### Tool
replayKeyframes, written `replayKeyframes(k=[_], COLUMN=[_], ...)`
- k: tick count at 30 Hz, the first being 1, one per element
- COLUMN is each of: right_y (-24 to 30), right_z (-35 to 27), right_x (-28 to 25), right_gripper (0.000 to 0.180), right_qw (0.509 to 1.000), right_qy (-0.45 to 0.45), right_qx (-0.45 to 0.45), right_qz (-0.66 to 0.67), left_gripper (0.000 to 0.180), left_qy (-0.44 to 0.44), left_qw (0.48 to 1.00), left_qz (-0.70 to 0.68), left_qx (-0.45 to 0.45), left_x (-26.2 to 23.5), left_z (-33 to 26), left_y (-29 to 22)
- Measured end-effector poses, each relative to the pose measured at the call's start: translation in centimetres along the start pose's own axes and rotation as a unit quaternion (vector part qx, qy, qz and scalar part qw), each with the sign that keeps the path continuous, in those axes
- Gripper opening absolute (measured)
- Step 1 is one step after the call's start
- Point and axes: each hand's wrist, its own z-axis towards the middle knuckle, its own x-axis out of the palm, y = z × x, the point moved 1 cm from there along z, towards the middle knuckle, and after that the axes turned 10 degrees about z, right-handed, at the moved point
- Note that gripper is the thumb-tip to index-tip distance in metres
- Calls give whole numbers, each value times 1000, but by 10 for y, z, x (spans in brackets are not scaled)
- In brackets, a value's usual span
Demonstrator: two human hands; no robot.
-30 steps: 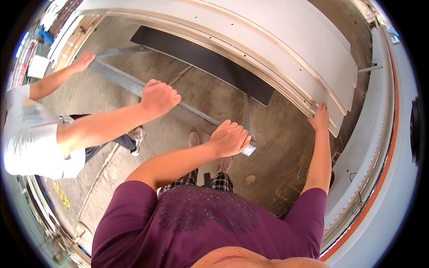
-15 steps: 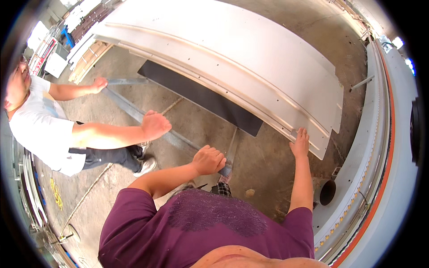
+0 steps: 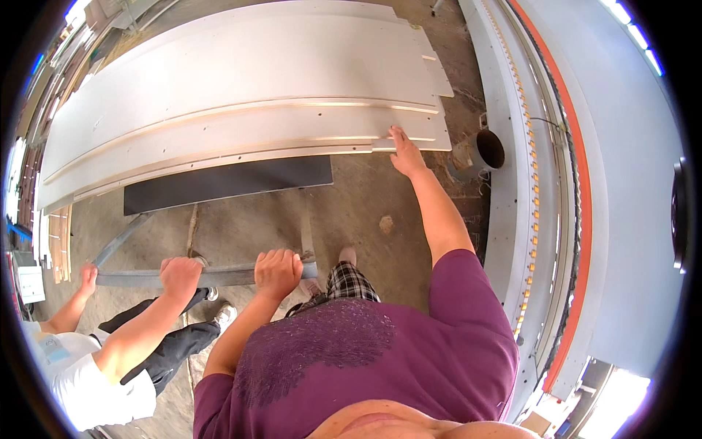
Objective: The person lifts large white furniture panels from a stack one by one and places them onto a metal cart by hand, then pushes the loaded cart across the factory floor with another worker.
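My left hand (image 3: 278, 274) is closed round the near end of a grey metal bar (image 3: 232, 275), part of a low frame in front of me. My right hand (image 3: 406, 155) reaches forward, its fingers stretched out over the near edge of the stacked white panels (image 3: 234, 62), close to their right end. Narrow pale strips (image 3: 292, 145) run along the panels' near side. Below that edge shows a dark flat board (image 3: 234, 181). On the left, a co-worker's hands (image 3: 180, 276) hold the same bar.
To the right stands a long pale-grey machine (image 3: 621, 183) with an orange stripe. A round pipe opening (image 3: 490, 149) sticks out beside it, near the panels' right end. The co-worker's legs (image 3: 172, 347) are on my left. More stacked boards (image 3: 60, 241) lie at the far left.
My view has turned to the right, so the panels and machine appear farther left. The co-worker and bar have come nearer on my left. My left hand still grips the bar; my right stays at the panels.
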Motion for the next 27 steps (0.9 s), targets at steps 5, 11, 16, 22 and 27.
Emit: replayKeyframes(k=[5,11,16,22,27], right_y=[-31,20,-9,0,4], right_z=[15,20,27,24,21], right_x=[-19,-45,-24,-29,-29], right_gripper=[62,96,86,85,87], right_qw=[996,977,966,963,972], right_qy=[-7,78,99,100,66], right_qx=[76,-141,-158,-148,-148], right_qz=[56,-138,-181,-201,-173], left_gripper=[19,17,13,11,14], left_qy=[11,33,27,54,58], left_qw=[1000,998,998,996,995], left_qz=[21,38,53,61,75], left_qx=[-7,-24,-11,-23,-20], left_x=[-9,-14,-24,-41,-51], left_z=[2,6,9,18,22], left_y=[-7,-1,0,6,19])
